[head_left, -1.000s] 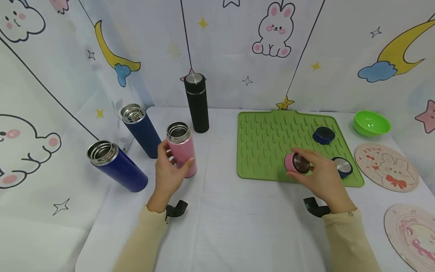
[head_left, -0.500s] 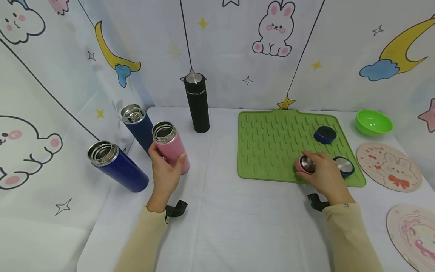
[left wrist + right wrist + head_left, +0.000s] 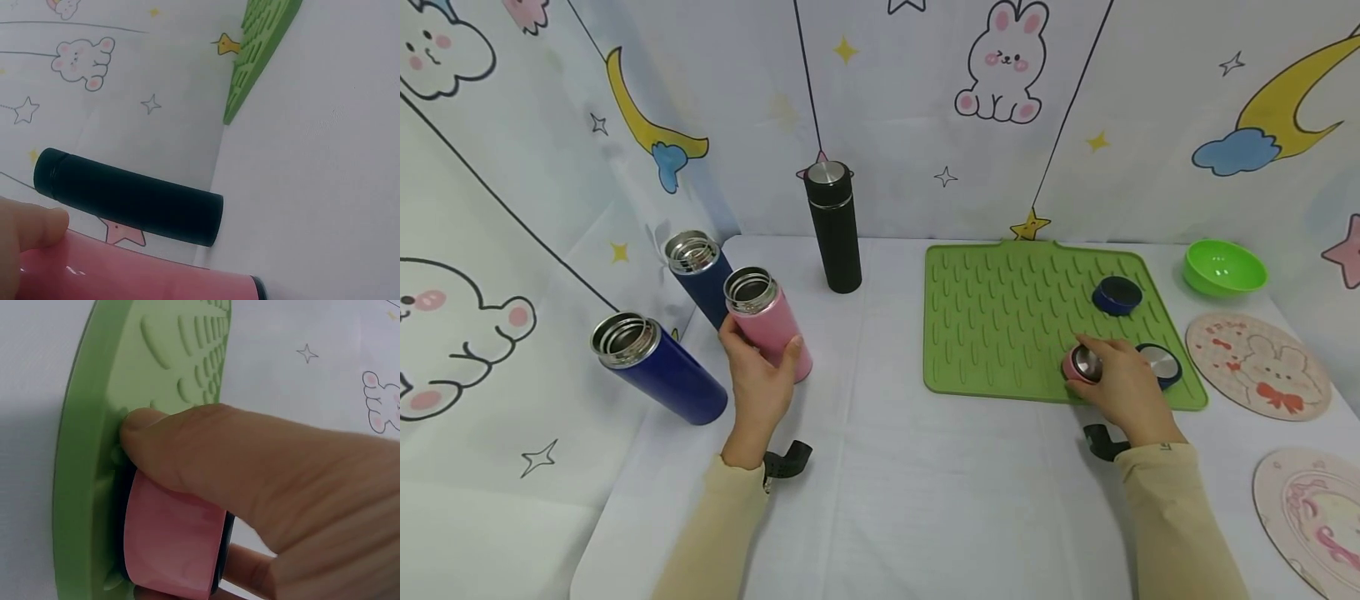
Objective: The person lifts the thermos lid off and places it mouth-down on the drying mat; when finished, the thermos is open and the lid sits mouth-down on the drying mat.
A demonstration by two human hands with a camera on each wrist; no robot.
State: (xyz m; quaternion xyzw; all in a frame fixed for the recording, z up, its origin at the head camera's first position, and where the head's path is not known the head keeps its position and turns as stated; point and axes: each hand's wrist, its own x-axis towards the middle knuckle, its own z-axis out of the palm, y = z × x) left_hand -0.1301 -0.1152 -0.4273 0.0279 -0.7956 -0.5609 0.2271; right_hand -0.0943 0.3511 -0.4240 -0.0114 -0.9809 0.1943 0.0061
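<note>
My left hand (image 3: 758,392) grips a pink thermos bottle (image 3: 775,329) around its body; the steel mouth shows with no lid on it. In the left wrist view the thumb lies along the pink wall. My right hand (image 3: 1123,387) holds a pink bottle lid (image 3: 172,534) between thumb and fingers, right at the surface of the green drying mat (image 3: 992,333). Two more lids sit on that mat: a dark blue lid (image 3: 1117,297) behind the hand and a silver-topped blue lid (image 3: 1161,365) to its right, partly covered by the fingers.
Two lidless blue bottles stand at the left, a navy bottle (image 3: 703,275) and a brighter blue bottle (image 3: 662,367). A black capped bottle (image 3: 835,233) is behind the pink one. On the right are a green bowl (image 3: 1225,268), a rabbit coaster (image 3: 1258,367) and a pink round mat (image 3: 1315,517).
The pink bottle has shifted left in my left hand, toward the navy bottle. My right hand has carried the pink lid right and down to the mat.
</note>
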